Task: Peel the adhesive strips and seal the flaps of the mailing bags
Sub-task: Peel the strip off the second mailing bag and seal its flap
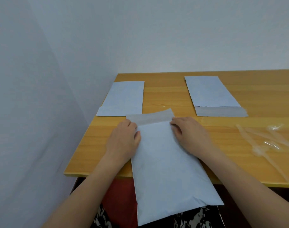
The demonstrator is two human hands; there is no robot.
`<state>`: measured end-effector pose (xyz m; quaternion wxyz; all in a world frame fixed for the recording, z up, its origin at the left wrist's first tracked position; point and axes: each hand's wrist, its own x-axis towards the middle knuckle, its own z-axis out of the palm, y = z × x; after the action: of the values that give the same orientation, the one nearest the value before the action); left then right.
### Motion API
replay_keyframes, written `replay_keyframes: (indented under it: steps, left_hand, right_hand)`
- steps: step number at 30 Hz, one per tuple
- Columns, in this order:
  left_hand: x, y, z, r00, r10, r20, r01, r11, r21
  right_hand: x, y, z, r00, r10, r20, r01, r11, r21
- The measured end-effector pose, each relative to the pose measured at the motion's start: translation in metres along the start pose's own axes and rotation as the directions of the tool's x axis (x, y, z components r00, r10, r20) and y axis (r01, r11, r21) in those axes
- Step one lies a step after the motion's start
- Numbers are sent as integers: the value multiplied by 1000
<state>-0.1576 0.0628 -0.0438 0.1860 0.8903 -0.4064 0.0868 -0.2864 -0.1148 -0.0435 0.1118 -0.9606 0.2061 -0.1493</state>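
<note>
Bare table [165, 96] between bag stacks [214, 92]

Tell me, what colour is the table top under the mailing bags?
Yellowish wood grain table top, seen in the head view.

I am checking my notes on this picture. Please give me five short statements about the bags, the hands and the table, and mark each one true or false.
1. The bag being handled hangs over the near table edge. True.
2. Its flap is already folded shut. False: it lies open, pointing away.
3. The left hand and right hand are at the bag's top corners. True.
4. Peeled clear strips lie on the left. False: they lie right.
5. Only one other bag is on the table. False: a left bag and a right stack.
</note>
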Motion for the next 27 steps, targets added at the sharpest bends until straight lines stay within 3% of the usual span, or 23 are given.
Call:
replay_keyframes:
  steps: [3, 5, 7, 9, 12, 15, 19, 24, 27]
  left_hand:
    - [14, -7, 0, 981, -189, -51, 179, 971, -161]
    - [26, -9, 1, 936, -352, 2, 341, 903, -261]
    - [37, -10, 4, 901, -429, 66, 427, 851, -304]
    - [40, -10, 8, 899, -425, 109, 437, 852, -288]
    - [41, -14, 11, 909, -397, 131, 418, 863, -285]
    - [43, -20, 7, 908, -384, 168, 419, 813, -405]
    - [42, -21, -1, 919, -348, 186, 394, 783, -481]
    - [41, -24, -2, 921, -337, 195, 389, 768, -508]
    - [39, -25, -4, 927, -309, 211, 375, 764, -526]
  right_hand:
    - [18, 3, 1, 984, 152, -90, -137, 978, 154]
    - [36, 3, 3, 956, 273, -105, -232, 927, 295]
    - [51, -1, 8, 937, 341, -78, -283, 871, 401]
    - [55, -7, 17, 934, 354, -39, -304, 848, 434]
    - [45, -14, 26, 971, 226, -80, -204, 954, 221]
    - [45, -14, 24, 988, 143, -63, -131, 979, 159]
    - [45, -10, 24, 993, 113, -45, -103, 978, 183]
    - [43, -2, 20, 986, 147, -81, -106, 920, 379]
    - [44, 6, 17, 979, 186, -76, -147, 921, 361]
